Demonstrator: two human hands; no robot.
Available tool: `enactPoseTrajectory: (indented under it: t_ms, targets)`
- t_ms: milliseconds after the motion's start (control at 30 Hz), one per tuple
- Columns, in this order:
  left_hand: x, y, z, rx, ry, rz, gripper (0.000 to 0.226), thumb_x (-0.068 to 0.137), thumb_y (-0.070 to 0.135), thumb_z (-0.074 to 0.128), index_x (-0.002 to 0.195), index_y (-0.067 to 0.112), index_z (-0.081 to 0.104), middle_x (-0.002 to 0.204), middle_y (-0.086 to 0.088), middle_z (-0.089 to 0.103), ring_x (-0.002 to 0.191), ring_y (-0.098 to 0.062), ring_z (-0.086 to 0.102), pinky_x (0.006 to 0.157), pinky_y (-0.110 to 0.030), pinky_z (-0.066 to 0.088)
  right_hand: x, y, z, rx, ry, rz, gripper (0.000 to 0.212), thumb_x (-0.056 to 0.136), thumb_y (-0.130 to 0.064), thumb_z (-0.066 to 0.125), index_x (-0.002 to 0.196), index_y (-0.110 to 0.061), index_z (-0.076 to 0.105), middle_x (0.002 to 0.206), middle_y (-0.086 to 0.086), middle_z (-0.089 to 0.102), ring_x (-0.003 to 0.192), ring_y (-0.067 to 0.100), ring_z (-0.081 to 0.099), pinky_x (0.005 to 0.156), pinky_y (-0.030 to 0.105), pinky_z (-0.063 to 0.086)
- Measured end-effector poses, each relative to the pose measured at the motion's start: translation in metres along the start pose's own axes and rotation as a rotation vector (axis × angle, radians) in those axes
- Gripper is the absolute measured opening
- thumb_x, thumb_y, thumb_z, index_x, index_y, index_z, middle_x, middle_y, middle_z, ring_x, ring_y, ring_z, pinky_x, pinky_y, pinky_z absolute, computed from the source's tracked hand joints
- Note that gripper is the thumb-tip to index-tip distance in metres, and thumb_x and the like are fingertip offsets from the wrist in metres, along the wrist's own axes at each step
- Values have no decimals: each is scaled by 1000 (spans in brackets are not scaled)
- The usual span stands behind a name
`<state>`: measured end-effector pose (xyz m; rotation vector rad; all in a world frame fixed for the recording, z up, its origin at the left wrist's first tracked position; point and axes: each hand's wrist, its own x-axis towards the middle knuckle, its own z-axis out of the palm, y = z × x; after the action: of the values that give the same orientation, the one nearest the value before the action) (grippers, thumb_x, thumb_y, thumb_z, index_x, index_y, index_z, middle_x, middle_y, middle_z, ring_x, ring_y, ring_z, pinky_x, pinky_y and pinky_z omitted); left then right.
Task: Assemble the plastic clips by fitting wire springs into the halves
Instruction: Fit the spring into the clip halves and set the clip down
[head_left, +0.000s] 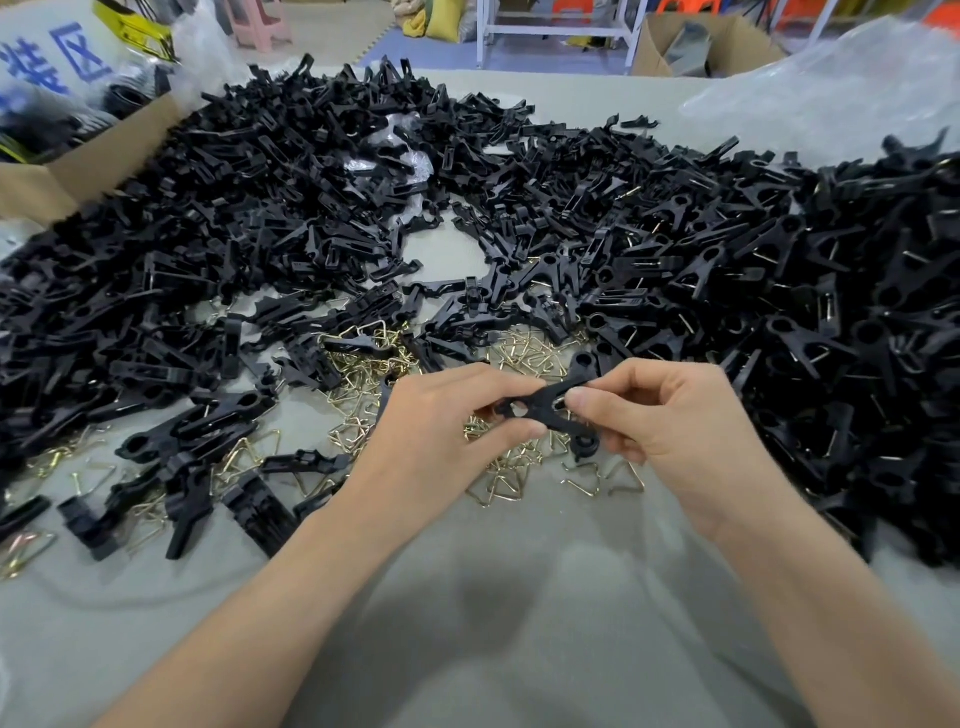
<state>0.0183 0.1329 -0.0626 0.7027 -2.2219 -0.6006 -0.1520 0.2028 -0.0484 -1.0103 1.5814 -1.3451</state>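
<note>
Pinching from both sides, our left hand (436, 415) and right hand (660, 410) grasp one black clip (545, 410) at their fingertips, over the grey table (519, 623). Brass wire springs (511, 480) lie scattered at its 6 o'clock. Loose black halves (260, 208) are heaped from 9 through 12 to 3 o'clock.

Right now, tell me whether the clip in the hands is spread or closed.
Spread: the clip, pinched between the left hand and right hand, has its halves crossed, ring ends apart.

Head cam, fwd/down, near table (519, 597)
</note>
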Motion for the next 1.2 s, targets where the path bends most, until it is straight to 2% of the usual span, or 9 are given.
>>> enactPoseTrajectory:
  t_ms: [133, 233, 367, 467, 733, 900, 967, 1067, 1200]
  targets:
    - [0, 4, -2, -120, 64, -71, 26, 76, 22, 74, 102, 20, 73, 85, 7, 72, 75, -9, 63, 75, -12, 47, 2, -2, -3, 386, -213, 225, 17, 62, -24, 73, 68, -8, 74, 64, 6, 60, 49, 8, 51, 46, 15, 44]
    - [-1, 8, -2, -189, 87, -87, 28, 77, 24, 73, 104, 30, 68, 92, 9, 71, 76, -11, 65, 76, -22, 52, 1, 1, 1, 636, -368, 375, 19, 69, -27, 67, 73, -10, 76, 71, 4, 65, 57, 9, 60, 53, 16, 52]
    - [-3, 11, -1, -213, 96, -111, 27, 78, 23, 72, 105, 22, 72, 92, 9, 74, 78, -14, 69, 76, -27, 54, 0, 6, 6, 811, -470, 412, 32, 57, -31, 84, 78, -8, 75, 79, 11, 70, 68, 17, 70, 61, 23, 57]
    - [-3, 14, -1, -200, 118, -96, 27, 78, 22, 72, 105, 21, 72, 91, 7, 74, 78, -14, 69, 76, -24, 54, 1, 7, 6, 834, -507, 415, 45, 50, -34, 91, 84, -8, 75, 80, 11, 70, 68, 16, 70, 63, 23, 58]
    - [-3, 14, 0, -142, 120, -60, 28, 77, 22, 73, 105, 17, 73, 93, 10, 74, 79, -8, 68, 77, -16, 52, 2, 7, 3, 814, -479, 484, 40, 46, -34, 94, 72, -11, 74, 75, 9, 69, 64, 15, 68, 60, 24, 57]
    - [1, 9, -2, -170, 114, -98, 31, 77, 18, 74, 105, 30, 67, 88, 27, 68, 80, -5, 65, 77, -6, 46, 1, -3, 7, 555, -300, 306, 22, 68, -32, 69, 69, -11, 73, 73, 7, 69, 59, 14, 65, 56, 23, 56]
    - [1, 7, -1, -180, 111, -114, 31, 77, 20, 73, 105, 33, 68, 89, 26, 68, 79, -5, 64, 77, -9, 48, 0, -6, 5, 462, -258, 198, 22, 70, -27, 67, 73, -6, 68, 75, 9, 69, 60, 17, 65, 55, 25, 55]
    - [0, 2, 0, -218, 96, -186, 33, 79, 21, 72, 104, 42, 66, 86, 10, 72, 75, -7, 63, 77, -26, 54, -3, -9, 0, 427, -280, 161, 22, 68, -26, 69, 76, -5, 68, 79, 9, 68, 64, 18, 66, 57, 25, 55]
    - [1, -1, 2, -256, 22, -185, 40, 82, 9, 70, 106, 40, 60, 91, 15, 72, 77, -3, 64, 80, -17, 50, -4, -9, 2, 416, -290, 208, 26, 64, -25, 70, 77, -4, 66, 76, 5, 66, 65, 15, 63, 57, 25, 55]
